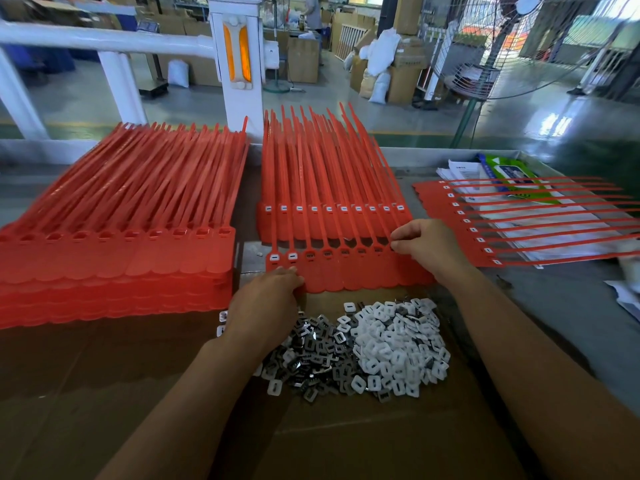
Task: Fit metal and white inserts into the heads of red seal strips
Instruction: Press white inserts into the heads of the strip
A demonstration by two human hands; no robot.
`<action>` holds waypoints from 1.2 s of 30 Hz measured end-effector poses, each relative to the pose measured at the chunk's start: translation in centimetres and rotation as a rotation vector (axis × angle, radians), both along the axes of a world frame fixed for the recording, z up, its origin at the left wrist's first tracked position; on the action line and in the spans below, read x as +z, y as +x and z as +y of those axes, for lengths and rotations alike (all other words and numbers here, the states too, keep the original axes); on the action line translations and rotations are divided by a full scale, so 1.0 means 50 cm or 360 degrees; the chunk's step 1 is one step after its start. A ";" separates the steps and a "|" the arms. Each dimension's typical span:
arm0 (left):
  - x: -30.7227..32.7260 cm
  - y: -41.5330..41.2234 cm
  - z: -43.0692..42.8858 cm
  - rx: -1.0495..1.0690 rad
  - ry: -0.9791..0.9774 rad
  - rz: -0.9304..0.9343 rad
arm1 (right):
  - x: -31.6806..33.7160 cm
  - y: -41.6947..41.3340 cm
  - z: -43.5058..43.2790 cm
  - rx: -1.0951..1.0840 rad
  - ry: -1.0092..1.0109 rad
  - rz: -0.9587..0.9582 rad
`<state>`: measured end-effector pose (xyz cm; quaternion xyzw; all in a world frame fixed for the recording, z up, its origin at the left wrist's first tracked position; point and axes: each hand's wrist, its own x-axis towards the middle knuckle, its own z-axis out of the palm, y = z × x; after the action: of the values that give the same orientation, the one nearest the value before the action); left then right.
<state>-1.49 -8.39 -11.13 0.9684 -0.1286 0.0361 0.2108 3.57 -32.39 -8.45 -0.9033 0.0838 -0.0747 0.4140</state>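
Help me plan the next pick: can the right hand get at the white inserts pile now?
Likely yes: the white inserts lie uncovered on the cardboard close below the right hand, with nothing between them.

- Nothing legible is showing anywhere in the frame.
- Print is appearing on the papers (pixel 462 172) and the green packet (pixel 496 163) at middle right, but too blurred to read.

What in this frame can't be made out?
- Head view: whether the right hand pinches anything; the hand itself hides it.
- Head view: whether the left hand grips or presses the front strip sheet; same cause.
- Head view: tails of the right-side strips, cut by the frame edge.
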 end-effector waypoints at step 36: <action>0.001 0.000 0.000 0.0005 0.0003 0.0002 | 0.023 -0.128 0.172 0.1106 -0.0515 0.0250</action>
<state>-1.51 -8.40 -11.08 0.9688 -0.1269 0.0357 0.2100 -2.82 -23.78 -7.29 -0.9345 -0.2084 0.1270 0.2592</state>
